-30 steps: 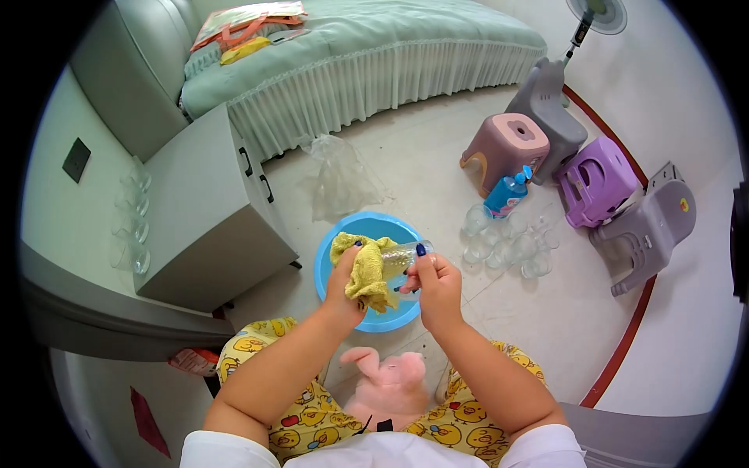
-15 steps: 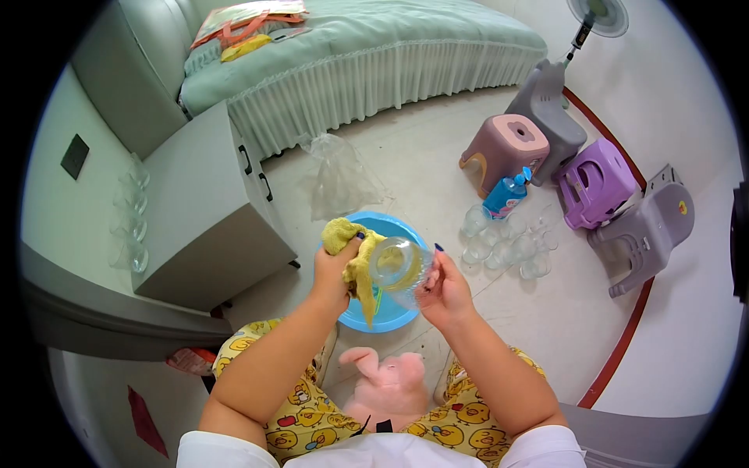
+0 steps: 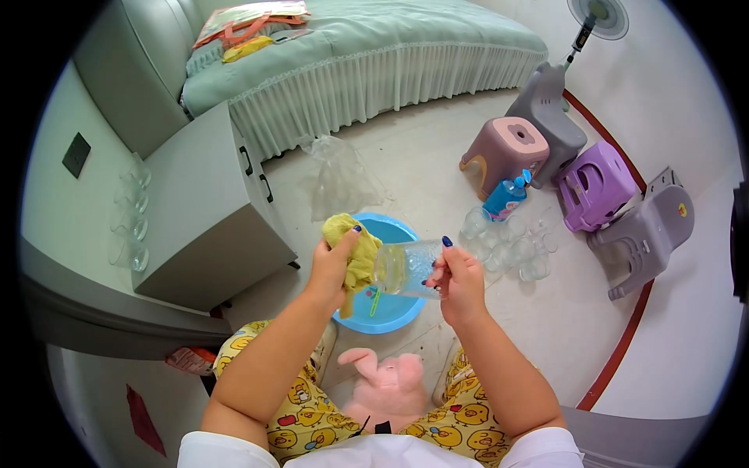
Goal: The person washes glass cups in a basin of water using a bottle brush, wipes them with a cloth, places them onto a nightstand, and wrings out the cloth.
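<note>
Two grips | left fingers (image 3: 347, 239) curled on yellow cloth (image 3: 360, 261) | right fingers (image 3: 454, 256) part-closed round clear glass (image 3: 412, 269), now turned sideways

Over the blue basin (image 3: 392, 318), the glass tumbler (image 3: 417, 267) has swung sideways, its base now facing the yellow cloth (image 3: 359, 253).

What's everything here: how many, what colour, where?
Cloth: one, yellow, left hand
Held glass: one, clear, right hand
Basin: one, blue, floor
Pump bottle: one, blue, floor
Floor glasses: several, clear, beside bottle
Bed: one, green, background
Tote: one, orange-trimmed, bed
Cabinet: one, grey, beside bed
Cabinet glasses: about four, clear, wall side
Plastic bag: one, clear, floor
Seats: four, pink, purple, grey, right
Fan: one, whitish, corner
Plush toy: one, pink, between legs
Hands: two, blue nails, centre
</note>
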Demonstrator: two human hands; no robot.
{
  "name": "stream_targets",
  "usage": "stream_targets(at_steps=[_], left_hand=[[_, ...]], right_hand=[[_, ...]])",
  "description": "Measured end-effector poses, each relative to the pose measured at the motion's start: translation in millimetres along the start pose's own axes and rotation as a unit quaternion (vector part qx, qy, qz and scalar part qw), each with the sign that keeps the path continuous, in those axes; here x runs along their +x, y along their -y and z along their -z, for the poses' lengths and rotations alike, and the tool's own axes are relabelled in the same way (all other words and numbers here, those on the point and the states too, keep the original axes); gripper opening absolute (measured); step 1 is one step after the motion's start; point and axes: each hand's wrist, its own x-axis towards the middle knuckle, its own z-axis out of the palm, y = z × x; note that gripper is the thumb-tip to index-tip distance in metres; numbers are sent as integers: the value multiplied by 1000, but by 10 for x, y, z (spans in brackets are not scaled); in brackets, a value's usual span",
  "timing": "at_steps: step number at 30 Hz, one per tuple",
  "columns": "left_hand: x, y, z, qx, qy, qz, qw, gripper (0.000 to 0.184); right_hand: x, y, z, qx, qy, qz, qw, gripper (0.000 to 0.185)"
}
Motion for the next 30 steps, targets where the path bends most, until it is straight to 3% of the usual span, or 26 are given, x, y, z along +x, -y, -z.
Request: stream_targets(at_steps=[2,5,6,8,11,12,14,18,24,27,29,30], left_hand=[[1,24,24,-125,51,143,980,23],[-57,59,-22,-120,77,151,978,25],[-98,69,-49,-120,76,152,978,25],[-195,102,-99,-8,96,69,993,25],[-226,238,-92,0,58,98,994,26],[-226,259,-75,0,58,97,994,26],[-223,280,-43,-47,89,167,981,30],[-266,209,-37,-62,147,235,959,39],[-345,153,-88,-82,130,233,960,43],[-328,206,-67,-70,76,156,982,33],[-275,354,13,132,111,-21,985,33],[-263,419,50,132,110,-23,985,33]], right_hand=[[-33,-29,-52,-22,3,6,1000,25],[-88,-76,-169,-45,-42,11,998,24],[-87,-112,-178,-91,-36,69,993,24],[-101,-184,-173,-135,-32,125,982,23],[-153,-284,-167,-396,-17,275,876,16],[-151,-276,-167,-396,-16,276,876,16],[-140,-246,-153,-520,66,461,717,16],[-78,-151,-125,-541,86,518,657,19],[-49,-118,-155,-510,116,496,694,19],[-96,-109,-174,-494,143,442,735,20],[-145,-73,-183,-491,151,393,763,20],[-153,-55,-183,-485,159,343,788,22]])
